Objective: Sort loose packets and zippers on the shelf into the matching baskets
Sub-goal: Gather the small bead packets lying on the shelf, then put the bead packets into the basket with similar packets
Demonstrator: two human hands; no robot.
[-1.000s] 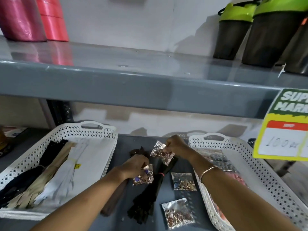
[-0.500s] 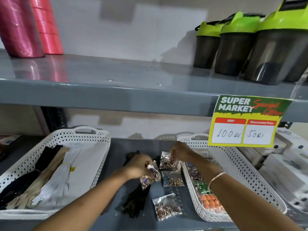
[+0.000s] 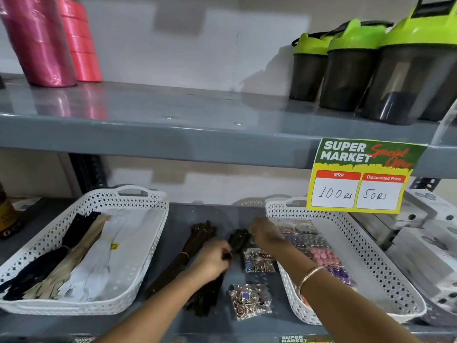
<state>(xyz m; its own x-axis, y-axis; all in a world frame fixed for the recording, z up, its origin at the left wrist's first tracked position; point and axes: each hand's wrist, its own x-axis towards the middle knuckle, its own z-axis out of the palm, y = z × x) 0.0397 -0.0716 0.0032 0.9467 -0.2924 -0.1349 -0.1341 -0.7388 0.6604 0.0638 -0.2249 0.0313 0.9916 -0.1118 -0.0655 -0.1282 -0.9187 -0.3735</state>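
Between two white baskets on the grey shelf lie a brown zipper bundle (image 3: pixel 195 243), a black zipper bundle (image 3: pixel 238 240) and two clear packets of buttons (image 3: pixel 258 261) (image 3: pixel 249 303). My left hand (image 3: pixel 212 259) is curled around the middle of the black zipper bundle. My right hand (image 3: pixel 264 235) hovers at that bundle's far end, beside the rim of the right basket (image 3: pixel 371 256), with its fingers bent down; what they hold is hidden. The right basket holds several button packets (image 3: pixel 319 253). The left basket (image 3: pixel 154 243) holds black, beige and white zippers (image 3: pixel 99 256).
A price sign (image 3: pixel 358 177) hangs from the upper shelf over the right basket's far corner. White boxes (image 3: pixel 420 243) stand to the right of that basket. Pink ribbon rolls (image 3: pixel 49 40) and green-lidded shakers (image 3: pixel 351 65) sit on the upper shelf.
Both hands held a button packet before; neither packet is in sight in them now. My left hand has dropped onto the black zipper bundle and my right hand has moved to the right basket's rim.
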